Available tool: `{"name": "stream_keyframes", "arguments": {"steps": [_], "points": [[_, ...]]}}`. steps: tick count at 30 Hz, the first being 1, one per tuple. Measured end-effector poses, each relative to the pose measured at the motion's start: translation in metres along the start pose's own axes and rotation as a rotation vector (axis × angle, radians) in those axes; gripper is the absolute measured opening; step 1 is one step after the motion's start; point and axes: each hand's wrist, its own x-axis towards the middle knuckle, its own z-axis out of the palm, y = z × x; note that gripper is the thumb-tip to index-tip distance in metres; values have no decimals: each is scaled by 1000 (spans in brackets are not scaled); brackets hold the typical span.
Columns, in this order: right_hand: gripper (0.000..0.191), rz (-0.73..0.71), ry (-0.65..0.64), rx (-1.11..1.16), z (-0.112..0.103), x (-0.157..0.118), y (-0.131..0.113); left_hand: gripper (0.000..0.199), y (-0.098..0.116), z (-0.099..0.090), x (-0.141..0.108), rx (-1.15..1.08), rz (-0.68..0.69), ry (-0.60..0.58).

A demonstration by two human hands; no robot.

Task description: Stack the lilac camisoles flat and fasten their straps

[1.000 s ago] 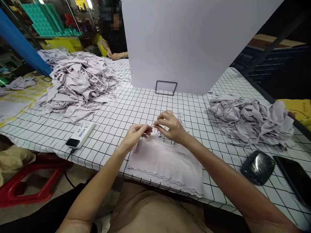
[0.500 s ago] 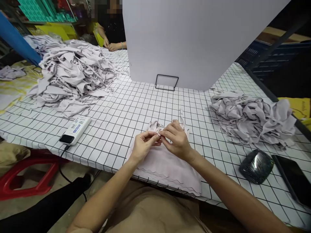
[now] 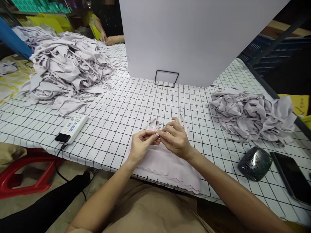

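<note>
A pale pink garment with a wavy hem lies at the table's near edge, its thin straps bunched on the far side. My left hand is closed in a pinch over it, thumb against forefinger. Facing it, my right hand also pinches, fingertips meeting the left ones. A tiny pale bit of the garment's strap shows between the fingertips. The rest of what they grip is hidden by the fingers.
Heaps of similar garments lie left and right. A white power bank, a dark glossy rounded object and a phone rest on the grid cloth. A white board stands ahead; a co-worker's hands are beyond.
The view has shifted slightly, so the table and heaps sit a little higher and further left. Both hands keep their pinch at nearly the same place on the garment.
</note>
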Motion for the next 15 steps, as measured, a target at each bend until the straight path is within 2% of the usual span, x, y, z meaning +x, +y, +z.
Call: {"name": "stream_keyframes", "arguments": {"steps": [5, 7, 10, 12, 14, 15], "points": [[21, 23, -38, 48, -5, -1, 6, 34, 7, -7, 2, 116, 15, -31], [26, 106, -138, 226, -10, 1, 8, 29, 13, -13, 5, 197, 33, -96], [38, 273, -353, 580, -15, 7, 8, 21, 22, -21, 8, 322, 63, -184], [31, 358, -379, 676, -15, 12, 6, 18, 26, -23, 10, 381, 88, -203], [13, 408, -332, 653, -12, 17, 5, 17, 28, -24, 11, 425, 124, -202], [11, 423, -316, 634, -10, 19, 5, 17, 29, -25, 11, 447, 146, -200]]}}
